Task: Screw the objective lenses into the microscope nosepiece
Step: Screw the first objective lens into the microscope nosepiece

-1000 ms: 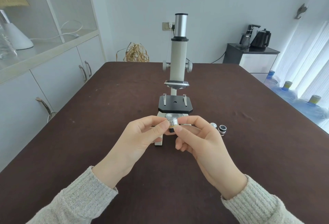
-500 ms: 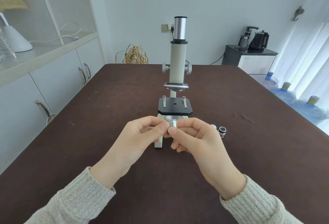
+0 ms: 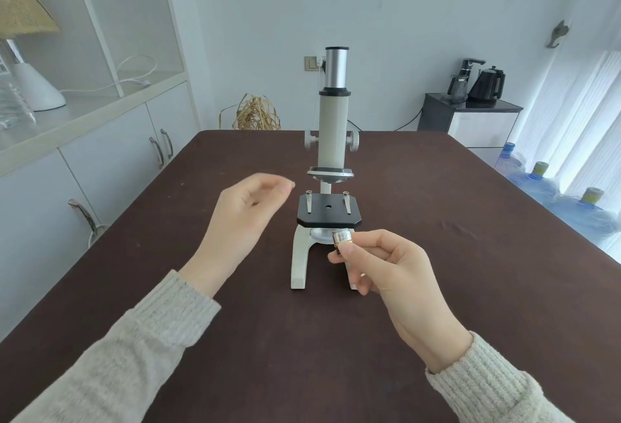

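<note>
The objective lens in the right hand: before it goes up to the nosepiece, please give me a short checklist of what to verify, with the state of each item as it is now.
1. Objective lens held firmly: ok, the right hand pinches it between thumb and fingers.
2. Left hand free to steady the microscope: ok, it holds nothing and is raised beside the stage.
3. Nosepiece has an empty socket: ok, no lens hangs from it.
4. Threaded end of the lens pointing up: cannot tell, the fingers cover one end.
5. Microscope standing square on the table: ok, it is upright and both feet rest on the surface.
</note>
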Demonstrator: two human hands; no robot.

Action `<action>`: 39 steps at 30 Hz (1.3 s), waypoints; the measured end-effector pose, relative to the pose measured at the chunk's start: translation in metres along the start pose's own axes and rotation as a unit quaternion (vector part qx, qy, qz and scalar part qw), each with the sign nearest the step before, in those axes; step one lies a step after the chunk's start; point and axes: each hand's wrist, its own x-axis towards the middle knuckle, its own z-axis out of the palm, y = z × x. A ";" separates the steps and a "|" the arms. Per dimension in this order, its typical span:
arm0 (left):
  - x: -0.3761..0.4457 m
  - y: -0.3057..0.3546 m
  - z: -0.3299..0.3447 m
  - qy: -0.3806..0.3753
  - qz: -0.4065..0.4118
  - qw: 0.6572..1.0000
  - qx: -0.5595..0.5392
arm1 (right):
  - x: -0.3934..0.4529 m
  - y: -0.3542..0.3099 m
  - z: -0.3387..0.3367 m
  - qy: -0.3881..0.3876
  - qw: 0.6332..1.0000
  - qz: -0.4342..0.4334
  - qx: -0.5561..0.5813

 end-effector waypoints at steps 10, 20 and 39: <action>0.078 0.023 0.012 -0.066 0.085 0.993 0.054 | 0.006 0.000 -0.007 -0.008 1.000 0.015 0.012; 0.119 0.041 0.028 -0.207 0.065 0.971 0.098 | 0.012 0.001 -0.010 -0.001 0.999 0.020 0.025; 0.125 0.025 0.045 -0.196 0.057 0.977 0.057 | 0.026 -0.001 -0.005 0.008 1.000 0.009 0.022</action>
